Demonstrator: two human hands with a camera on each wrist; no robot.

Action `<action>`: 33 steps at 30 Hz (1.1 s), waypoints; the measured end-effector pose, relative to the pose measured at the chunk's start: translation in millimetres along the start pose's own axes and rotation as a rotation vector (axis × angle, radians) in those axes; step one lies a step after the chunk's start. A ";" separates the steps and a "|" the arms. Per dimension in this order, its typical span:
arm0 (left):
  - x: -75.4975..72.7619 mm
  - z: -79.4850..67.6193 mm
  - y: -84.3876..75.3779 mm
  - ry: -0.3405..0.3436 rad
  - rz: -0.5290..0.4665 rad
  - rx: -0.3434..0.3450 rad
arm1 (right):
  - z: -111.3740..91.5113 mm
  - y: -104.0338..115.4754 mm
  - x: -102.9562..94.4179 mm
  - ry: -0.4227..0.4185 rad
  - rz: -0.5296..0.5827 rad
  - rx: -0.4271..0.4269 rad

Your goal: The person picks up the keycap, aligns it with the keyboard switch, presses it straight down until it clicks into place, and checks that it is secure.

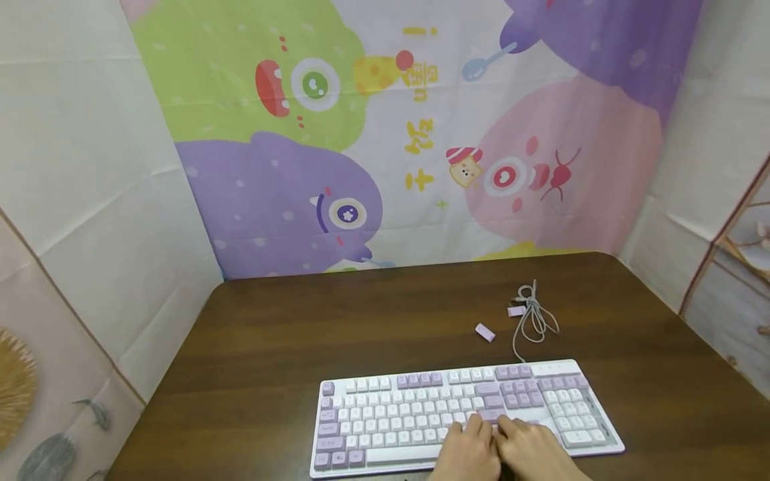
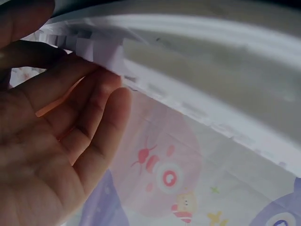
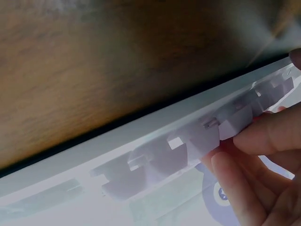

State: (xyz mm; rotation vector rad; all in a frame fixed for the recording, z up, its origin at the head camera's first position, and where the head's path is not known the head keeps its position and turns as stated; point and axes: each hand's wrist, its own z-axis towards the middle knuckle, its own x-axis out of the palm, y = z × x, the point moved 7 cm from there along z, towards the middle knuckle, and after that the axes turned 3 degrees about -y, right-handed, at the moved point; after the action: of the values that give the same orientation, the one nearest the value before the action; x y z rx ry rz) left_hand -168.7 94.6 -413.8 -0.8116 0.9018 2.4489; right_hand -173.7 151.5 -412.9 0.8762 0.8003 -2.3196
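A white and lilac keyboard [image 1: 457, 374] lies across the front of the table. My left hand [image 1: 466, 449] and right hand [image 1: 535, 449] meet over its lower right part, fingertips down among the keys just below the lilac Enter key [image 1: 492, 415]. In the left wrist view, bent fingers [image 2: 101, 94] reach the key edges beside the white case [image 2: 188, 61]. On the other side, the right wrist view has my right fingertips [image 3: 249, 141] against the lilac keycaps [image 3: 202, 143]. I cannot tell whether the fingers pinch a keycap, as the spot between the hands is hidden.
Behind the keyboard lie two small loose lilac keycaps [image 1: 484, 332], one beside the coiled grey cable [image 1: 532, 317]. The brown wooden table [image 1: 289, 334] ends at the back against a cloth [image 1: 421, 220] printed with cartoon monsters. Pale cloth walls stand at both sides.
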 end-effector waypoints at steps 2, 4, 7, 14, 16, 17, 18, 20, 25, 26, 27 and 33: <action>-2.4 -1.3 5.2 -0.012 0.002 -0.006 | 2.3 -2.7 -0.6 0.023 0.034 0.014; -4.5 -3.7 12.1 -0.015 -0.024 -0.006 | 4.6 -6.2 -0.7 0.063 0.065 0.035; -7.0 -9.4 25.9 0.060 -0.099 0.022 | 8.0 -14.8 -3.0 0.107 0.118 0.090; -16.5 -43.5 95.5 0.350 -0.261 -0.229 | 7.4 -43.5 -16.2 0.096 0.105 0.194; -18.7 -61.4 118.1 0.416 -0.268 -0.346 | 3.8 -48.1 -16.3 0.137 0.098 0.221; -20.3 -71.1 128.2 0.441 -0.269 -0.400 | 1.8 -49.1 -15.8 0.161 0.098 0.231; -21.5 -81.0 137.5 0.468 -0.271 -0.454 | 0.1 -49.2 -15.6 0.176 0.099 0.234; -23.5 -99.8 152.7 0.514 -0.255 -0.548 | -2.9 -47.7 -15.3 0.190 0.117 0.232; -19.7 -132.9 170.6 0.626 -0.220 -0.704 | -4.6 -42.4 -15.6 0.144 0.153 0.202; -17.6 -136.8 171.1 0.649 -0.228 -0.722 | -4.3 -41.7 -15.3 0.140 0.154 0.200; -15.6 -139.8 171.0 0.667 -0.240 -0.740 | -3.9 -41.3 -14.8 0.140 0.155 0.199; -7.5 -148.2 166.6 0.754 -0.300 -0.786 | -1.8 -41.3 -14.0 0.122 0.149 0.189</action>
State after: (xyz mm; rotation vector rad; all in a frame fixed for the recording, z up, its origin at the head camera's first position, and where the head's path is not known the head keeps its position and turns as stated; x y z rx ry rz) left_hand -197.6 -126.3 -426.4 -2.0451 -0.0685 2.1896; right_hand -190.6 184.7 -390.0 1.1288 0.5500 -2.2527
